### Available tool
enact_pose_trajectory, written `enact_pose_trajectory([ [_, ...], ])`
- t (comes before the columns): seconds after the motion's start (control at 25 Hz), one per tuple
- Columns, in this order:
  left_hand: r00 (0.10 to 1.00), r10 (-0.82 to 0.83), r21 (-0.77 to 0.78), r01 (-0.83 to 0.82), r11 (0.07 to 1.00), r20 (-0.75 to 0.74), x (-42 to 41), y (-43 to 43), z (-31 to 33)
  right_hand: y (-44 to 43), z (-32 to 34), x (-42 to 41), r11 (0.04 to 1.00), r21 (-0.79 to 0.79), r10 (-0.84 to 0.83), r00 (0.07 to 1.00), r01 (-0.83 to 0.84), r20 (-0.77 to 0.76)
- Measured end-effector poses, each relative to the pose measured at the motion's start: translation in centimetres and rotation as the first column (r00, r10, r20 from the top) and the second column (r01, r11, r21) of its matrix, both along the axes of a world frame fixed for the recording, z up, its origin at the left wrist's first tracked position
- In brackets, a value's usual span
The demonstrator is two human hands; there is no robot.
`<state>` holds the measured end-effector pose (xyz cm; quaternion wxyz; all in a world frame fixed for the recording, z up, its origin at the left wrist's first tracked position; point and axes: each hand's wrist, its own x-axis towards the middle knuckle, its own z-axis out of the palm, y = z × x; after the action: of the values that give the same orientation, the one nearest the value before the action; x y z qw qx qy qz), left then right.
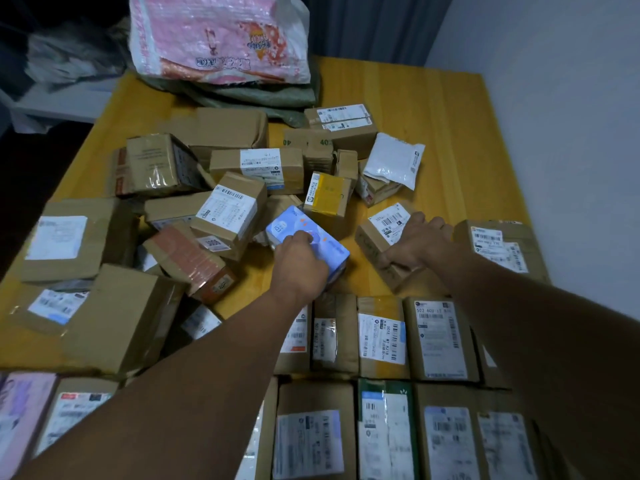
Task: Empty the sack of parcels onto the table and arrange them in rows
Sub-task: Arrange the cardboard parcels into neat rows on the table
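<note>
Yellow wooden table (450,109), surface largely covered. Far edge: folded green woven sacks (263,98) lie flat on the wood, with a pink-and-white plastic sack (214,36) slumped on top of them. Centre: a loose heap of brown cardboard parcels (239,161), tilted and overlapping, labels facing various ways; a white plastic mailer pouch (394,157) leans against its right side. At the heap's near right, a pale blue printed carton (332,249) and a small brown carton with a barcode label (388,220) sit apart, bare wood between them. Right edge: one large labelled brown carton (498,244). Near edge: two rows of brown boxes (381,337), labels up, sides touching.
</note>
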<state>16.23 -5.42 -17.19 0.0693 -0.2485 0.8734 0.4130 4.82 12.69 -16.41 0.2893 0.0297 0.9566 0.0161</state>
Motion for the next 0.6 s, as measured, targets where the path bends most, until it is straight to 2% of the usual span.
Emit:
enact_pose_trajectory([
  [0.32, 0.998, 0.011, 0.01, -0.01, 1.0, -0.057, 7.6, -6.9, 5.4, -5.8, 8.5, 8.2, 0.991, -0.094, -0.102, 0.987, 0.091, -0.123],
  [0.6, 0.99, 0.122, 0.033, -0.12, 0.992, -0.066, 14.9, -15.2, 7.9, -14.6, 10.0, 16.8, 0.985, -0.167, -0.055, 0.993, 0.037, -0.103],
])
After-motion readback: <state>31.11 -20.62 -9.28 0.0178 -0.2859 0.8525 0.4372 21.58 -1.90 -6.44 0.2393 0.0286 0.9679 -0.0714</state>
